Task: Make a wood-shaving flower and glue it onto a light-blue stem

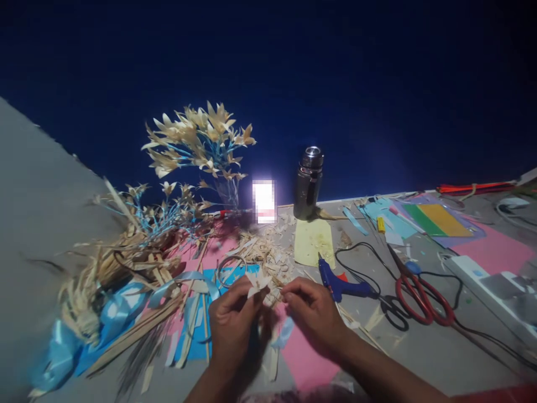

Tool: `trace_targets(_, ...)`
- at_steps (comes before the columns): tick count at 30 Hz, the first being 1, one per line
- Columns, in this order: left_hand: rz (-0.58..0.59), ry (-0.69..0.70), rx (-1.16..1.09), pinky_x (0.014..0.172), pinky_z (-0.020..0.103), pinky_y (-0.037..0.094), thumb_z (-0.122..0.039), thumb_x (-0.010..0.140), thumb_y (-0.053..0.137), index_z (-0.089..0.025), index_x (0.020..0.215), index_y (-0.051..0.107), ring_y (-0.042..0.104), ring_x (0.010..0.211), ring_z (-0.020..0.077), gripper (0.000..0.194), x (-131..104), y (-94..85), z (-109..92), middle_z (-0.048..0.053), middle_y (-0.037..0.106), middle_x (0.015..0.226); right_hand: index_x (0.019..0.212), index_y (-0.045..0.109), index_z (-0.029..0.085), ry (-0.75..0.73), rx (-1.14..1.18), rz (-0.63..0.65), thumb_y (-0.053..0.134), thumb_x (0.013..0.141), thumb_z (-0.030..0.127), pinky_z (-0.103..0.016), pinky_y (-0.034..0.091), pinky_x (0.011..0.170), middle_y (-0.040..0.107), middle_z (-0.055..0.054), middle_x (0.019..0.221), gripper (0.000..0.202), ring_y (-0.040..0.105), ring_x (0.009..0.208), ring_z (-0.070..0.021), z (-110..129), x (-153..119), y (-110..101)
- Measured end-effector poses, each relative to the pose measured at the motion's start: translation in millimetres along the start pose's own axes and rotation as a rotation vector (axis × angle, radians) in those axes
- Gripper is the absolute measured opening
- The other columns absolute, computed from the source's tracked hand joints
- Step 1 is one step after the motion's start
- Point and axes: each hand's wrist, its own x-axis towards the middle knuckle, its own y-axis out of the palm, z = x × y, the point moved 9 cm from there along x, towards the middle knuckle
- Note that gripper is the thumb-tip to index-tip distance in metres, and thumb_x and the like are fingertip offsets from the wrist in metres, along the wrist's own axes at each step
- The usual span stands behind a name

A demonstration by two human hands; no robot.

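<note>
A small pale flower with pointed petals [257, 282], like dried husk, is pinched between the thumb and fingers of my left hand [230, 320]. Just to its right, my right hand [315, 314] has its thumb and forefinger drawn together; whatever is between the fingertips, if anything, is too small to tell. The two hands are apart by a narrow gap. Beneath them lie pink sheets [308, 358] and a blue sheet [195, 344]. A blue glue gun [346, 284] rests beside my right hand, its nozzle pointing away from me.
Red-handled scissors [422, 296], smaller black scissors [394, 313] and a white power strip [482, 280] lie right. A metal flask [309, 184] stands behind a yellow sheet [314, 240]. Husk flowers on blue stems [201, 145] rise at back left, above dried husks [151, 263] and blue ribbon [126, 302].
</note>
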Motion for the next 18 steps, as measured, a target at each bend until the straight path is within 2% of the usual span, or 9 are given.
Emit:
trace_targets(3, -0.004, 0.106, 0.042, 0.057, 0.025, 0.046, -0.023, 0.075, 0.078, -0.019, 0.059, 0.071, 0.056, 0.06, 0.0148, 0.018, 5, -1.4, -12, 0.001, 0.062, 0.063, 0.084, 0.073, 0.018, 0.002, -0.017, 0.01, 0.06, 0.09, 0.023, -0.027, 0.043, 0.063, 0.068, -0.002, 0.074, 0.016, 0.06, 0.068, -0.0162, -2, 1, 1)
trace_targets(5, 0.009, 0.123, 0.058, 0.058, 0.026, 0.046, -0.022, 0.076, 0.077, -0.02, 0.059, 0.07, 0.058, 0.063, 0.0163, 0.018, 7, 1.2, -15, 0.001, 0.064, 0.065, 0.085, 0.073, 0.018, -0.007, -0.031, 0.01, 0.06, 0.089, 0.022, -0.027, 0.043, 0.064, 0.068, -0.002, 0.075, 0.015, 0.06, 0.069, -0.0164, -2, 2, 1)
trace_targets(11, 0.124, 0.211, 0.094, 0.062, 0.028, 0.048, -0.015, 0.071, 0.076, -0.023, 0.053, 0.07, 0.059, 0.062, 0.0185, 0.021, 6, 20.2, -26, 0.002, 0.066, 0.062, 0.091, 0.073, 0.018, -0.08, -0.031, -0.04, 0.063, 0.079, 0.014, -0.025, 0.043, 0.06, 0.066, -0.002, 0.08, 0.016, 0.055, 0.065, -0.014, 5, 6, 0)
trace_targets(14, 0.184, 0.203, 0.074, 0.061, 0.03, 0.049, -0.015, 0.071, 0.077, -0.023, 0.055, 0.072, 0.06, 0.062, 0.0196, 0.019, 4, 28.4, -23, 0.003, 0.067, 0.062, 0.083, 0.072, 0.019, -0.187, -0.037, -0.006, 0.058, 0.076, 0.008, -0.025, 0.045, 0.062, 0.064, -0.001, 0.077, 0.019, 0.055, 0.065, -0.0144, 14, 6, 5)
trace_targets(18, 0.236, 0.123, 0.029, 0.059, 0.029, 0.05, -0.02, 0.073, 0.077, -0.023, 0.058, 0.076, 0.062, 0.063, 0.02, 0.016, 3, 32.3, -10, 0.005, 0.07, 0.066, 0.075, 0.071, 0.02, -0.224, -0.019, 0.009, 0.057, 0.081, 0.01, -0.027, 0.049, 0.067, 0.067, -0.002, 0.073, 0.018, 0.061, 0.071, -0.0166, 14, 7, 7)
